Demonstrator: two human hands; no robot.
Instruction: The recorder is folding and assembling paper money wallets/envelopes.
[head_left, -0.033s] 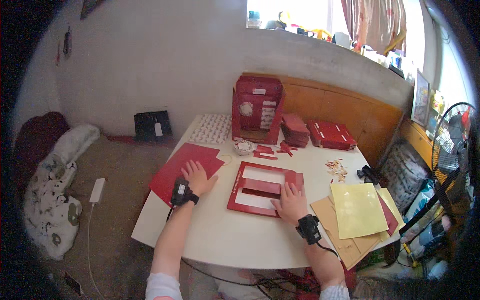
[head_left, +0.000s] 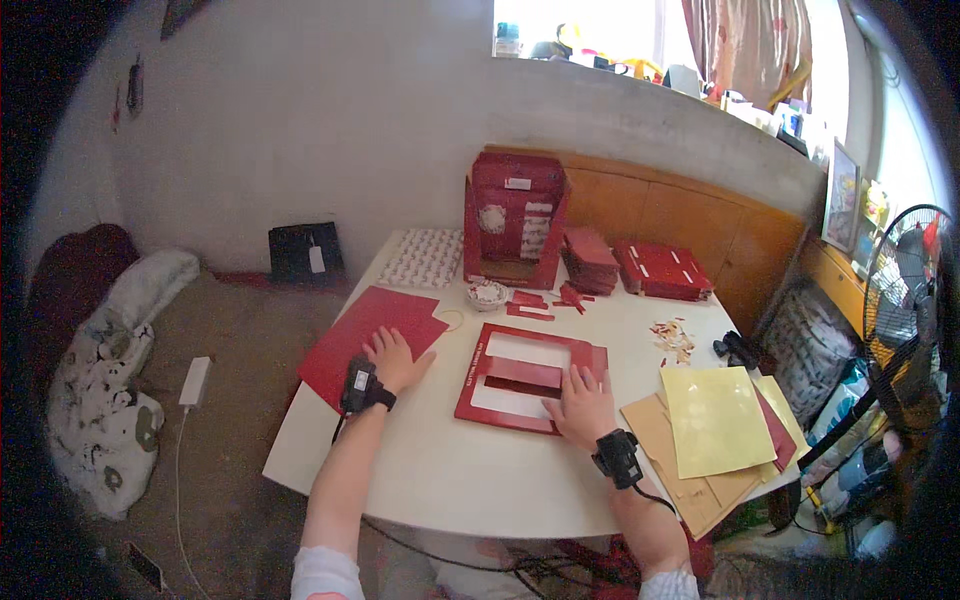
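Note:
My left hand (head_left: 396, 361) lies with fingers spread over the right part of a flat dark red sheet (head_left: 345, 335) on the white table. To its right is a flat red cardboard panel (head_left: 466, 398) with two cut-out windows and a red strip (head_left: 523, 373) across the middle. My right hand (head_left: 584, 408) rests on the panel's right side, fingers stretched out and slightly apart. It covers part of that edge. Each wrist wears a black strapped device.
Behind stand an upright red display box (head_left: 517, 215), a tray of white pieces (head_left: 422, 257), a small bowl (head_left: 487, 294) and stacked red cardboard (head_left: 663, 270). Paper scraps (head_left: 672, 340) lie at the right, near yellow sheets (head_left: 715, 420) over brown cardboard (head_left: 655, 440). A fan (head_left: 905, 290) stands far right.

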